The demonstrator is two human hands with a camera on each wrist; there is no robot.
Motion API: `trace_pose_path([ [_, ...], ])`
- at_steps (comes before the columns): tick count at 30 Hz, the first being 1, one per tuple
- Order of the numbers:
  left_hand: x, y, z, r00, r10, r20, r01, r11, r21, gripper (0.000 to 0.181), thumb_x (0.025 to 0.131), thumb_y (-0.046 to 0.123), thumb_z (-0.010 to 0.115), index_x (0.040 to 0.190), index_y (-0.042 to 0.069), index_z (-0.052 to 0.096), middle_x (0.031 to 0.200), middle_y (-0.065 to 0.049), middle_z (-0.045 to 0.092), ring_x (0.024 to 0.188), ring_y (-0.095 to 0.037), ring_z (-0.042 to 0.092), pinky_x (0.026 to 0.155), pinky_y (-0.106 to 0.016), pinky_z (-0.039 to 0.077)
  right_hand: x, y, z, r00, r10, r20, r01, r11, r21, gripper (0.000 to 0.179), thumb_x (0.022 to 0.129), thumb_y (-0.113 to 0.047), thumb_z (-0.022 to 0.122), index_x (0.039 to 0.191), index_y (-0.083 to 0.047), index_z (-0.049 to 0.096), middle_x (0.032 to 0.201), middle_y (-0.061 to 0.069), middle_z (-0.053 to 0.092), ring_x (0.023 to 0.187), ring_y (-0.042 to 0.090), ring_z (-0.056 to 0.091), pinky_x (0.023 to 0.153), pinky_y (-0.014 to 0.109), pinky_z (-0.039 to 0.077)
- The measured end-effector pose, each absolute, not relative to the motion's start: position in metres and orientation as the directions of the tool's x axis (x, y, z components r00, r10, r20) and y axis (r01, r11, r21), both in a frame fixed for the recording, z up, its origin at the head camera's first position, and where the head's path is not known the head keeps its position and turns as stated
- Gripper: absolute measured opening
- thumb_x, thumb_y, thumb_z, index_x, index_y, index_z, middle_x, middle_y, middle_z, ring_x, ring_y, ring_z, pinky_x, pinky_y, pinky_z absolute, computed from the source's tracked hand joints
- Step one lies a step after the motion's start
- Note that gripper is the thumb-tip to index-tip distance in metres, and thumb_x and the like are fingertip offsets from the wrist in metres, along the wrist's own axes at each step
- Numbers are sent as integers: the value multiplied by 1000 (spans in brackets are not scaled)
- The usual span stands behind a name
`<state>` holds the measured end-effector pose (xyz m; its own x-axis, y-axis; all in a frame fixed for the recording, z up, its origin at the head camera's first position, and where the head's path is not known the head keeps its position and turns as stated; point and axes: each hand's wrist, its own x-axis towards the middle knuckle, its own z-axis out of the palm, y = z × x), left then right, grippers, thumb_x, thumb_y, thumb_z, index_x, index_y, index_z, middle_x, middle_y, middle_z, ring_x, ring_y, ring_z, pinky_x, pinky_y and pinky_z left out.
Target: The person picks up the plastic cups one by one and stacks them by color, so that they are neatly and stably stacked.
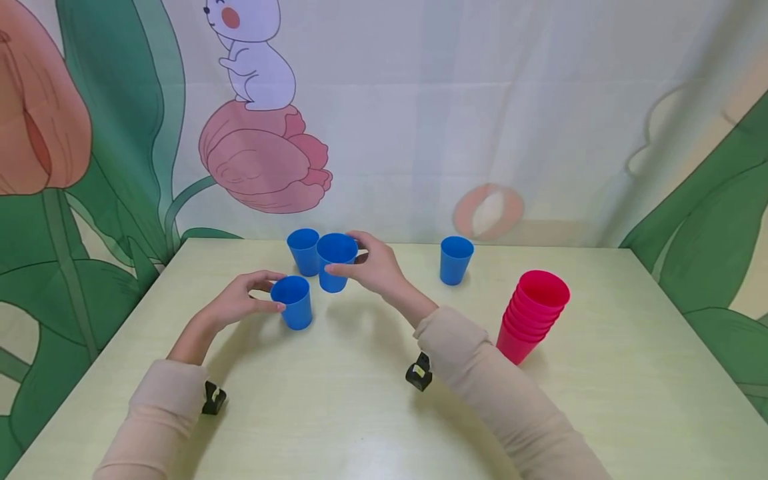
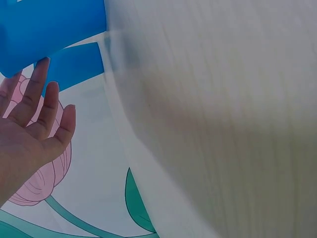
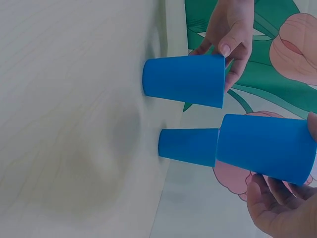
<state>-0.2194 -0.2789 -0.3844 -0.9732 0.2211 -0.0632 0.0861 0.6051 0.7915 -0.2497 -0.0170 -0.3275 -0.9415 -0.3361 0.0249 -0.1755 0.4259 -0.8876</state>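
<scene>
My left hand (image 1: 241,300) grips a blue cup (image 1: 295,309) near its rim, thumb on the near side and fingers on the far side. This cup appears to stand upright on the table. My right hand (image 1: 378,265) holds a second blue cup (image 1: 336,263) by its upper part, raised off the tabletop. In the right wrist view the raised cup (image 3: 267,148) has its base well above the table. Just behind it, a third blue cup (image 1: 304,253) stands upright on the table. The left wrist view shows the left fingers (image 2: 37,94) reaching to the cup wall.
Another blue cup (image 1: 456,261) stands alone at the back, right of the right hand. A leaning-looking stack of nested red cups (image 1: 528,317) is beside the right forearm. The pale table (image 1: 336,413) ends at a printed curtain (image 1: 396,133) behind.
</scene>
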Motion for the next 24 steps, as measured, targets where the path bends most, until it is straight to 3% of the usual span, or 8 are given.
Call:
trace_pose_path([
  [24,-217,-279,-385,-973,223,-54,95,605,791,68,79,31,71,134,4,43,131,-21,46,118,-39,42,90,-56,40,-249,-49,-324,-898,-437,51,-226,359,-906,72,77,-34,73,138,-15,40,128,6,53,104,24,57,77,33,51],
])
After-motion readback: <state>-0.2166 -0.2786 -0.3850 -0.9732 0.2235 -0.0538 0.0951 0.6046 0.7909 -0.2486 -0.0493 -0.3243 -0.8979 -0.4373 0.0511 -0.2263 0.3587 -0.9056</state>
